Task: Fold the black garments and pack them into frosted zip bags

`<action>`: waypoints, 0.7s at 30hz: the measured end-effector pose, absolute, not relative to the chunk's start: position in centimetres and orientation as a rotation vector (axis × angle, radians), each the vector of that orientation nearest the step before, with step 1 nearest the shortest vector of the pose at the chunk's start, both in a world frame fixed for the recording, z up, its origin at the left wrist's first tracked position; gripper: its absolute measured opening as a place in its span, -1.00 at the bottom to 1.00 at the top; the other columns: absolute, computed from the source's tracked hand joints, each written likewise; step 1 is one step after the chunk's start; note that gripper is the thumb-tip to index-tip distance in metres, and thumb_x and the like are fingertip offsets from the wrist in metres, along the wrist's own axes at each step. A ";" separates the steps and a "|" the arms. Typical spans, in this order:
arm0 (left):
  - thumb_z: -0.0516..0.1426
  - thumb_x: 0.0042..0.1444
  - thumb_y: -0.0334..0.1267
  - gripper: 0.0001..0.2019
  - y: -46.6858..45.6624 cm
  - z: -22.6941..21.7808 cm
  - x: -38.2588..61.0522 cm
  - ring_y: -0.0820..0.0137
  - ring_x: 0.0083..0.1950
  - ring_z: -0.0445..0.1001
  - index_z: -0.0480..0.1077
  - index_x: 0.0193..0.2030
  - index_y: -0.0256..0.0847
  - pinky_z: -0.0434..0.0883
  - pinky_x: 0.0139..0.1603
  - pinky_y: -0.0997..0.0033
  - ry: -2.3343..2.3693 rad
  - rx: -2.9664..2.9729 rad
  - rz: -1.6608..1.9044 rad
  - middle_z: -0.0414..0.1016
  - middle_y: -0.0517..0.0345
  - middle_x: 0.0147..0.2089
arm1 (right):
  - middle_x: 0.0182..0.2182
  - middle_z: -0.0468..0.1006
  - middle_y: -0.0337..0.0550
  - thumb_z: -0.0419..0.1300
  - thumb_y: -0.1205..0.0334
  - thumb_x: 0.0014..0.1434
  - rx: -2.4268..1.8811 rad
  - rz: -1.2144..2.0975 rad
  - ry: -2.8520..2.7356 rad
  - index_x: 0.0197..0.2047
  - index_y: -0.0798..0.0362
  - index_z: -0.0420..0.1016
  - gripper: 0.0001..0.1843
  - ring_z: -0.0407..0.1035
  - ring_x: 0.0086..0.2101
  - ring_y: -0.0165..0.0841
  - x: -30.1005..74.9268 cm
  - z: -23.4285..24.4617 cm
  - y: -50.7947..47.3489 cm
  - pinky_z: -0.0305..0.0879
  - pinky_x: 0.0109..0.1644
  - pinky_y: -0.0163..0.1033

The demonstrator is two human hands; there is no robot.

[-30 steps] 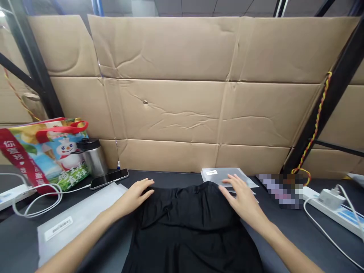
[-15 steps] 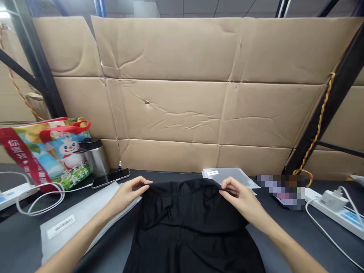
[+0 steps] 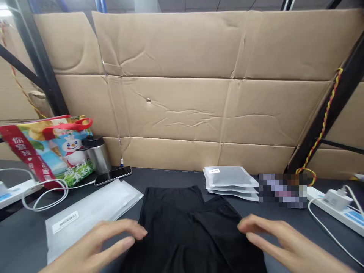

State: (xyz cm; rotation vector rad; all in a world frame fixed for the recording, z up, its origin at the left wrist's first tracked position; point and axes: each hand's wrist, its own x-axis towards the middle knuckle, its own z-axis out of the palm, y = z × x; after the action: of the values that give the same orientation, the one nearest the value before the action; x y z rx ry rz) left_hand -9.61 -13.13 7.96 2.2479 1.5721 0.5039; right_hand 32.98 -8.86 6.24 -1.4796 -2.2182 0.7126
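Observation:
A black cloth garment point(image 3: 182, 223) lies on the dark table in front of me. Its upper edge looks like a waistband, with one flap crossing over at the right; its lower part runs out of view. My left hand point(image 3: 105, 242) hovers at the garment's left side, thumb and fingers apart, holding nothing. On the other side, my right hand point(image 3: 275, 239) has its fingertips at the garment's right edge, thumb and forefinger parted. Whether those fingertips touch the cloth I cannot tell. Frosted plastic bags point(image 3: 88, 220) with a barcode label lie left of the garment.
A stack of frosted bags point(image 3: 230, 177) sits behind the garment at right. Farther left are a phone point(image 3: 113, 176), a steel flask point(image 3: 98, 155) and a colourful bag point(image 3: 57, 151). Power strips point(image 3: 338, 208) with white cables lie at both sides. A cardboard wall point(image 3: 176, 106) closes off the back.
Both hands have let go of the garment's top edge and come down nearer to me along its sides. The cloth now lies flatter, its upper edge lower, uncovering more of the bag stack behind.

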 end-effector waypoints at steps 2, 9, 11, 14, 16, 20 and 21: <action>0.00 0.28 -0.15 -0.69 -11.5 7.4 -7.6 0.26 0.21 0.33 0.36 0.12 0.18 0.27 0.21 0.27 1.535 2.389 0.463 0.39 0.34 0.18 | 0.07 0.45 -0.16 -0.05 -0.02 0.27 -1.501 0.461 -2.172 0.10 -0.14 0.39 -0.59 0.34 0.05 -0.20 29.8 5.1 -8.3 0.27 0.14 -0.10; 0.01 0.30 -0.08 -0.41 -8.4 2.4 -5.0 0.07 0.36 -0.05 -0.18 0.38 0.11 0.04 0.27 -0.15 1.368 2.781 0.330 -0.08 0.16 0.39 | 0.26 0.12 -0.05 -0.05 -0.06 0.27 -1.341 0.021 -2.404 0.30 0.03 0.12 -0.39 0.00 0.23 -0.06 25.4 -0.9 -6.0 0.08 0.24 0.15; 0.01 0.29 -0.06 -0.38 -8.5 1.6 -5.4 0.02 0.36 -0.08 -0.22 0.38 0.11 0.08 0.24 -0.18 1.425 2.797 0.315 -0.13 0.14 0.40 | 0.27 0.08 -0.06 -0.04 -0.09 0.26 -1.373 0.001 -2.412 0.31 0.00 0.08 -0.36 -0.04 0.24 -0.07 26.3 -1.7 -5.7 0.06 0.24 0.15; 0.03 0.25 0.00 -0.35 -8.7 1.4 -6.0 -0.03 0.36 -0.08 -0.21 0.38 0.11 0.11 0.21 -0.22 1.472 2.801 0.296 -0.15 0.12 0.40 | 0.29 0.02 -0.10 -0.02 -0.13 0.24 -1.397 0.017 -2.421 0.33 -0.04 0.02 -0.33 -0.08 0.25 -0.08 27.6 -2.0 -5.6 0.03 0.26 0.14; 0.06 0.22 0.04 -0.32 -8.9 1.4 -6.0 -0.05 0.35 -0.07 -0.21 0.38 0.11 0.12 0.20 -0.23 1.475 2.801 0.295 -0.14 0.11 0.39 | 0.29 0.01 -0.11 -0.02 -0.14 0.23 -1.418 0.038 -2.416 0.34 -0.05 -0.01 -0.31 -0.08 0.25 -0.07 28.1 -2.0 -5.7 0.01 0.26 0.16; 0.06 0.20 0.07 -0.30 -9.0 1.2 -5.9 -0.06 0.35 -0.07 -0.22 0.38 0.12 0.13 0.19 -0.23 1.493 2.801 0.292 -0.15 0.13 0.40 | 0.30 -0.01 -0.13 -0.03 -0.17 0.22 -1.472 0.091 -2.414 0.34 -0.08 -0.03 -0.30 -0.09 0.25 -0.07 28.6 -1.7 -6.0 0.00 0.26 0.17; 0.04 0.21 0.08 -0.30 -8.9 1.1 -5.9 -0.07 0.35 -0.07 -0.23 0.38 0.12 0.13 0.19 -0.25 1.502 2.801 0.276 -0.16 0.12 0.40 | 0.30 -0.01 -0.13 -0.04 -0.17 0.23 -1.482 0.108 -2.420 0.34 -0.08 -0.03 -0.30 -0.09 0.25 -0.08 28.7 -1.5 -6.1 0.00 0.26 0.17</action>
State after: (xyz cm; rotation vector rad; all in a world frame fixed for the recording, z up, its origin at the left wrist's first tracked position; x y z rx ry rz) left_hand -5.92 -8.93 1.09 2.8009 1.5024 0.2763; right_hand 28.70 -6.12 -1.49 -1.4819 -2.4205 0.1081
